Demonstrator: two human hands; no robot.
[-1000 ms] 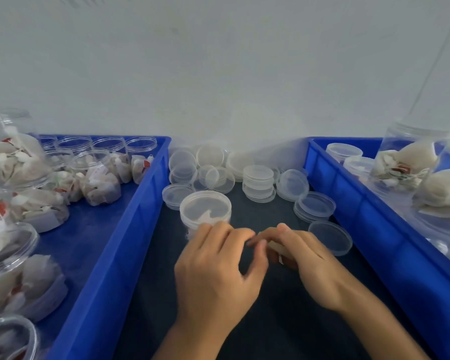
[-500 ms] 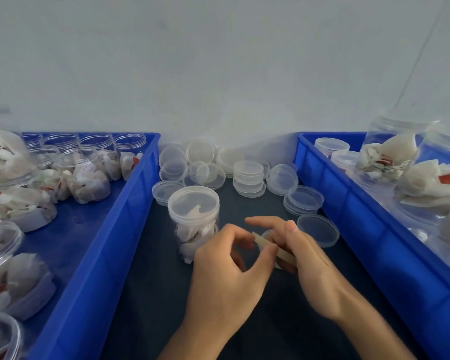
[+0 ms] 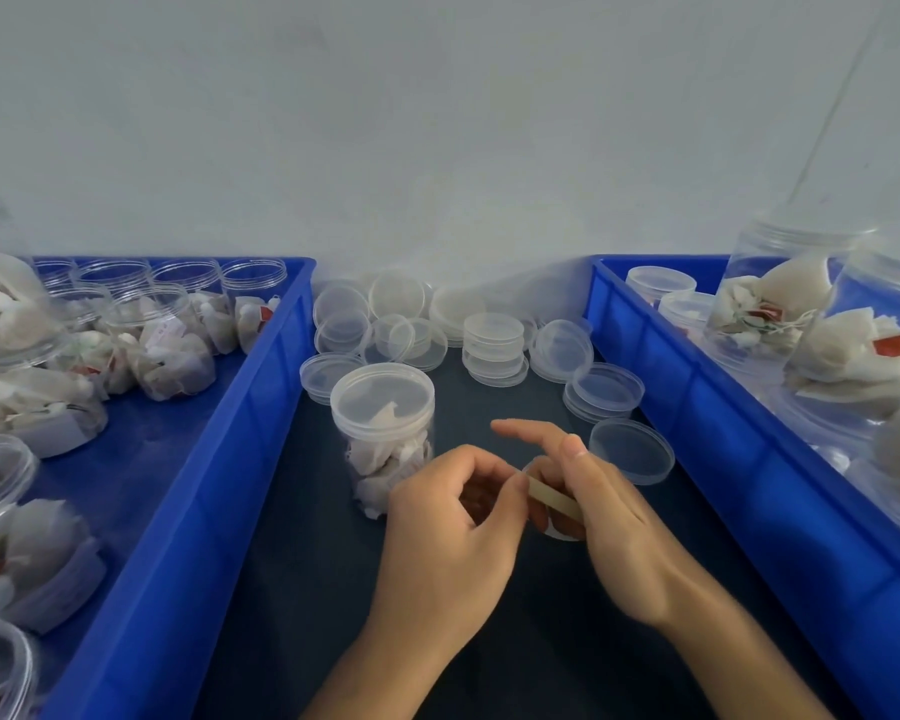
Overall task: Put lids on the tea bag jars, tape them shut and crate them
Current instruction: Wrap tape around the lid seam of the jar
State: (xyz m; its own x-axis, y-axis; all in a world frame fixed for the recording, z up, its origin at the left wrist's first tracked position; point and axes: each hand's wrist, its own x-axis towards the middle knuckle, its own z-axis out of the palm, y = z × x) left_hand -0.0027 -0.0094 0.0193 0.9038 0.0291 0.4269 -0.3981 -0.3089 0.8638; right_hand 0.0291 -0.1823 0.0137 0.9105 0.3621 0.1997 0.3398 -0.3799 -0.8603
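- A strip of tape [image 3: 552, 495] is being drawn between the two hands: its free end is pinched by the left hand [image 3: 450, 532], while the roll, mostly hidden, seems to be gripped by the right hand [image 3: 601, 506], whose forefinger is stretched out.
- The lidded jar [image 3: 384, 433] stands upright on the dark counter [image 3: 292, 589], just beyond the left hand and apart from it.
- For a good seal, the strip is best kept taut and untwisted, then laid across the seam where lid meets jar and pressed down flat.
- The jar would probably need steadying as the tape is wrapped, since it looks light.
- Room is narrow: the work lane is bounded by the left crate [image 3: 261, 407] and the right crate [image 3: 697, 407].
- Loose lids [image 3: 492, 345] are crowded at the far end; one single lid [image 3: 631, 449] lies just beside the right hand and could be knocked.
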